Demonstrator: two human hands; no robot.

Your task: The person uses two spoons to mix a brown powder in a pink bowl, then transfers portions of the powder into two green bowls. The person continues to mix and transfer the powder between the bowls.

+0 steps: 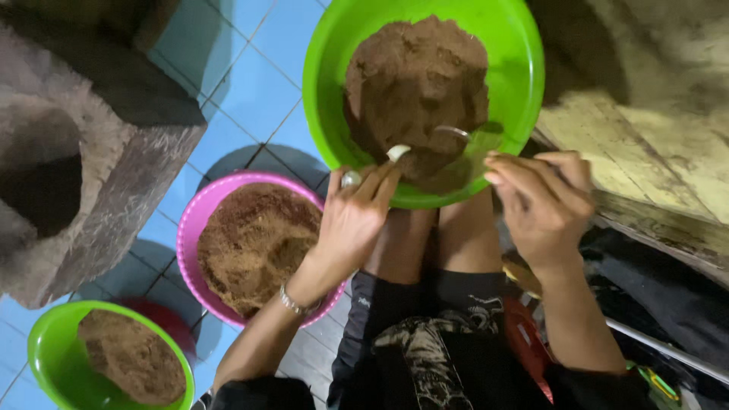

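A large green bowl [516, 68] rests on my knees and holds a big lump of dark brown paste [414, 83]. My left hand [353, 220] is at the bowl's near rim, and its fingertips pinch a small white piece [397, 152]. There is a bracelet on that wrist. My right hand [543, 201] is curled shut just right of the rim. It seems to hold the handle of a metal spoon [454, 133], whose bowl lies against the paste.
A pink bowl [188, 228] of brown crumbly stuff sits on the blue tiled floor [250, 83] to my left. A smaller green bowl [42, 349] with the same filling is at the lower left. A rough stone block [121, 182] with a hole stands left, worn wooden boards [645, 137] right.
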